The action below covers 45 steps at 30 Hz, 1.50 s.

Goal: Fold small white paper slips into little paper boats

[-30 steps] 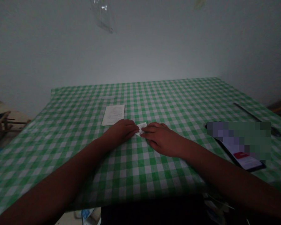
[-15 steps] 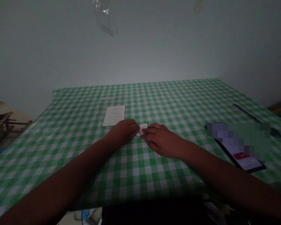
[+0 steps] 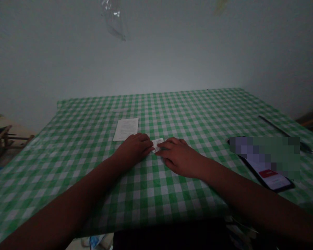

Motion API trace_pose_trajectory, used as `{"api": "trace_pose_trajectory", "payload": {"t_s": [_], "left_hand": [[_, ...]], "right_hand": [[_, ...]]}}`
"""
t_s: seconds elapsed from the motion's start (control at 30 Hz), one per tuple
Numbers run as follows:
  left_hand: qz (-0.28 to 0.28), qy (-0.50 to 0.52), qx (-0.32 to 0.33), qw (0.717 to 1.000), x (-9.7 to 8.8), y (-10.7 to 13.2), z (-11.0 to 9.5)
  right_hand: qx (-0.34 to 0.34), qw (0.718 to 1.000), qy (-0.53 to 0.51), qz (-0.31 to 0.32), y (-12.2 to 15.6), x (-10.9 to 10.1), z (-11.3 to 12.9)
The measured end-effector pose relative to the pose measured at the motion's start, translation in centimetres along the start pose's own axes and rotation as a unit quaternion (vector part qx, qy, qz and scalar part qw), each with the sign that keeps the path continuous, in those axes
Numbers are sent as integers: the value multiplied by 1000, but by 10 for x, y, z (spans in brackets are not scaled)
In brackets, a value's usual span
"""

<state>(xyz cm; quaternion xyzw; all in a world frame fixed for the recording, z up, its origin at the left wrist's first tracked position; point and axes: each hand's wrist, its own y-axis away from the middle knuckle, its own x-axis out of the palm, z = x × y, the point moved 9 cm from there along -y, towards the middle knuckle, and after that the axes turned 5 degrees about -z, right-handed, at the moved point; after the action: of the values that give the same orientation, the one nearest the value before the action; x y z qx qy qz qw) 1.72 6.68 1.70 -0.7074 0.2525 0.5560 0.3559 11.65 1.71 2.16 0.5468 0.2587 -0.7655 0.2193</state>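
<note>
A small folded piece of white paper (image 3: 158,141) lies on the green-and-white checked tablecloth (image 3: 156,194), between my two hands. My left hand (image 3: 135,146) has its fingers closed together at the paper's left edge. From the other side, my right hand (image 3: 177,154) presses its fingertips onto the paper's right part, fingers bent and held close. Fingers cover much of the paper, so its full shape is hidden. Just beyond my left hand rests a printed white sheet or booklet (image 3: 126,129), lying flat.
To the right lies a phone (image 3: 275,180) with a lit screen, partly blurred out. A dark thin stick-like object (image 3: 279,129) lies beyond it. Behind the table stands a pale wall (image 3: 172,48) with a clear plastic bag (image 3: 114,21) hanging on it.
My left fingers have drawn back slightly to the left, so more of the paper shows. The right hand stays on it, and the view has shifted a little.
</note>
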Motion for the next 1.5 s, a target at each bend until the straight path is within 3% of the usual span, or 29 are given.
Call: {"api": "trace_pose_trajectory", "payload": {"t_s": [0.2,0.47,1.13,1.5], "left_hand": [[0,8,-45,999,-2,7,3],[-21,42,-47,998,0,8,5],[-41,15,-83,996,-1,9,6],[-39,0,-92,995,-1,10,5]], "right_hand": [[-1,1000,4,-3,0,0,0],[6,1000,0,-13,-3,2,-1],[45,999,13,-22,-9,8,-7],[44,998,-36,-35,-10,2,-8]]}}
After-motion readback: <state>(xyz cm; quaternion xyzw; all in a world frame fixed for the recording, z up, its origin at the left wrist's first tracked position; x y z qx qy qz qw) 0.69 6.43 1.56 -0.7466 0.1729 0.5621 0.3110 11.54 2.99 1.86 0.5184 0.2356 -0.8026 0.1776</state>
